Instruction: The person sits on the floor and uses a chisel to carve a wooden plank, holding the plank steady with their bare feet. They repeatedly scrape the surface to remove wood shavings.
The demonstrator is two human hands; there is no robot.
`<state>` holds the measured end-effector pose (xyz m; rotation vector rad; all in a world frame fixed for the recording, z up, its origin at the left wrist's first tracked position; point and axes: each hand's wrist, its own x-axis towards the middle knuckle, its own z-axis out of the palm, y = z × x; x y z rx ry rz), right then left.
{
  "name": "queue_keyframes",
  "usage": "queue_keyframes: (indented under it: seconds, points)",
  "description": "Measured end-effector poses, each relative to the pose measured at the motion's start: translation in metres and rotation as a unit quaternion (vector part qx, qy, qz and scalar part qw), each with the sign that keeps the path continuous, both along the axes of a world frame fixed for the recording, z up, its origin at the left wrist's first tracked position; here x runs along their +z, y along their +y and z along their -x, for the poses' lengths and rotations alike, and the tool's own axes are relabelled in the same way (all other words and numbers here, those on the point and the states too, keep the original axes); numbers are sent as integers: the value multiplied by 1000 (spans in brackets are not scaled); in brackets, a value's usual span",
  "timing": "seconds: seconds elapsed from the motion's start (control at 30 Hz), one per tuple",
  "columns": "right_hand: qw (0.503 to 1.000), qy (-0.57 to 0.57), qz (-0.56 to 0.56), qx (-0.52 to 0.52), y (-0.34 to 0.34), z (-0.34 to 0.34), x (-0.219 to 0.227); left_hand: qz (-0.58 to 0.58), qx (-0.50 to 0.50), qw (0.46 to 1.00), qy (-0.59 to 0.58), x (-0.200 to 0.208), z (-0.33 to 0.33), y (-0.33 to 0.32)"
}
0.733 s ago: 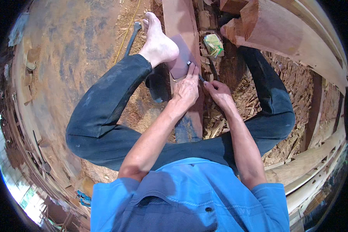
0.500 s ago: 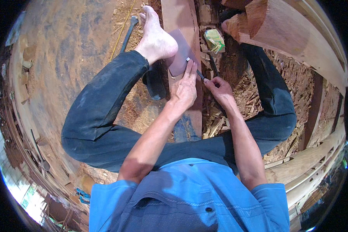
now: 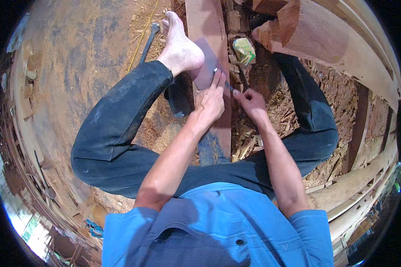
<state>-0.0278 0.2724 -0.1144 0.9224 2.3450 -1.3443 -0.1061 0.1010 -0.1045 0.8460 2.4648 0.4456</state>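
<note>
A thin dark chisel (image 3: 228, 85) with a bright tip lies slantwise over a flat purplish-grey slab (image 3: 203, 79), which looks like a sharpening stone. My left hand (image 3: 210, 102) rests over it, fingers stretched forward and fingertips pressed down just behind the bright tip. On the right, my right hand (image 3: 253, 105) pinches the rear of the chisel between thumb and fingers; its far end is hidden in the hand. The slab sits on a long reddish wooden plank (image 3: 209, 20), and the heel of my bare left foot (image 3: 182, 49) overlaps the slab's left edge.
A dark metal tool (image 3: 149, 42) lies left of my foot beside a yellow cord (image 3: 143, 35). A yellow-green block (image 3: 244, 50) stands right of the plank. Large carved timber (image 3: 316, 33) juts in at the upper right. Wood chips (image 3: 283, 100) cover the ground there.
Both hands and the chisel have shifted very slightly, the right hand a little to the left. The grip looks the same, and the whole view has moved a little.
</note>
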Motion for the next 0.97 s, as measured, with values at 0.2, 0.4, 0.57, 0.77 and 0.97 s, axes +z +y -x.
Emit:
queue_keyframes:
  seconds: [0.2, 0.4, 0.57, 0.77, 0.97]
  points:
    - [999, -11, 32, -8, -1, 1, 1, 6, 5, 1000, -10, -3, 8, 0]
    - [992, -74, 80, -68, 4, -37, 22, -29, 9, 997, -66, 19, -27, -3]
    - [994, -11, 90, -64, -1, -14, 33, 48, 69, 995, -62, 26, -14, -19]
    - [995, 11, 77, -61, 1, 3, 17, 60, -19, 995, -71, 29, -3, -29]
    - [997, -3, 66, -30, 0, -3, 20, 72, -105, 990, -53, 20, 2, -53]
